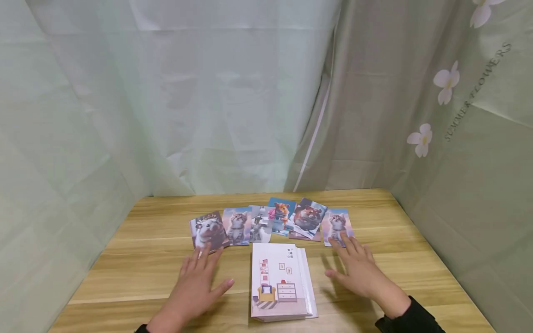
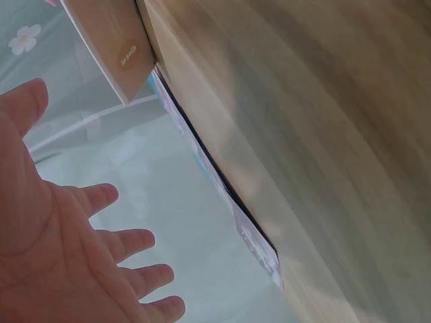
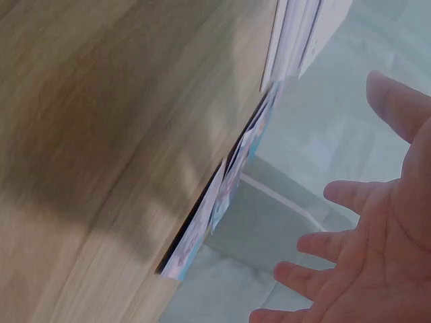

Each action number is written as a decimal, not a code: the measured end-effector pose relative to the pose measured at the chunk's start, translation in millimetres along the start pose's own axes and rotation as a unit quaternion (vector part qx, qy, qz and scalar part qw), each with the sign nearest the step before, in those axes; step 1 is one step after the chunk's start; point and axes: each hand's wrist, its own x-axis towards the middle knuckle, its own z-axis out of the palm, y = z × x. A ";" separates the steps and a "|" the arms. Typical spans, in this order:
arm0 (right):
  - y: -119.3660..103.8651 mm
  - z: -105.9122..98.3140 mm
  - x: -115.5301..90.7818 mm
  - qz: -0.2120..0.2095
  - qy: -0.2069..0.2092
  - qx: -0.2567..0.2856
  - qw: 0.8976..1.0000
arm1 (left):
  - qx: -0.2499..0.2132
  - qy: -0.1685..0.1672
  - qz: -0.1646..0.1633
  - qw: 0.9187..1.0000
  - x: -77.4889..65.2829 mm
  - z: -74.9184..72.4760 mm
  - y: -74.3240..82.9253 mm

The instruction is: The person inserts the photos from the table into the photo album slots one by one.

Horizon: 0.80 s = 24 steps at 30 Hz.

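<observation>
A thick white album with a drawn room on its cover lies closed at the front middle of the table. To its left my left hand is held palm down with fingers spread, holding nothing. My right hand hovers likewise to the album's right, its shadow on the wood. Behind the album is a row of picture cards. A hedgehog card lies just beyond my left fingertips, beside a kitten card. Another kitten card is partly covered by my right fingertips in the head view. Both wrist views show bare palms.
Between the kitten cards lie a grey card, a blue hamster card and a brown hamster card, overlapping one another. The wooden table is bordered by pale curtains at the back and sides.
</observation>
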 end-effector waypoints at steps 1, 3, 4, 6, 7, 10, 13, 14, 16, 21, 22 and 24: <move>-0.8 0.9 0.3 -0.001 -0.001 0.001 1.000 | -0.002 0.000 0.001 1.000 0.0 0.0 1.2; -3.0 2.0 0.3 -0.003 -0.002 0.004 1.000 | -0.006 0.001 0.004 1.000 0.3 1.1 3.3; -4.3 2.1 0.3 -0.004 -0.003 0.005 1.000 | -0.007 0.001 0.006 1.000 0.5 1.9 4.1; -6.2 3.0 0.3 -0.007 -0.004 0.007 1.000 | -0.007 -0.002 0.010 1.000 1.4 4.2 6.2; -7.0 3.5 0.5 -0.008 -0.005 0.006 1.000 | -0.007 -0.004 0.012 1.000 1.8 5.5 7.2; -8.8 5.2 1.7 -0.009 -0.011 0.005 1.000 | -0.010 -0.017 0.017 1.000 3.1 9.7 10.9; -10.7 8.1 3.6 -0.011 -0.024 0.013 1.000 | -0.015 -0.028 0.019 0.999 3.9 13.3 14.8; -11.7 9.1 4.2 -0.012 -0.028 0.017 0.999 | -0.016 -0.031 0.019 0.999 4.1 14.3 16.2; -14.1 11.2 5.4 -0.018 -0.033 0.024 0.999 | -0.017 -0.035 0.021 0.999 4.4 15.5 19.0; -21.2 16.2 8.8 -0.038 -0.035 0.032 0.998 | -0.021 -0.047 0.029 0.998 5.0 16.4 27.4; -22.6 17.2 9.5 -0.041 -0.036 0.034 0.998 | -0.022 -0.049 0.031 0.998 5.1 16.6 29.1; -24.9 19.0 10.7 -0.044 -0.041 0.037 0.998 | -0.025 -0.053 0.035 0.998 4.8 17.3 32.3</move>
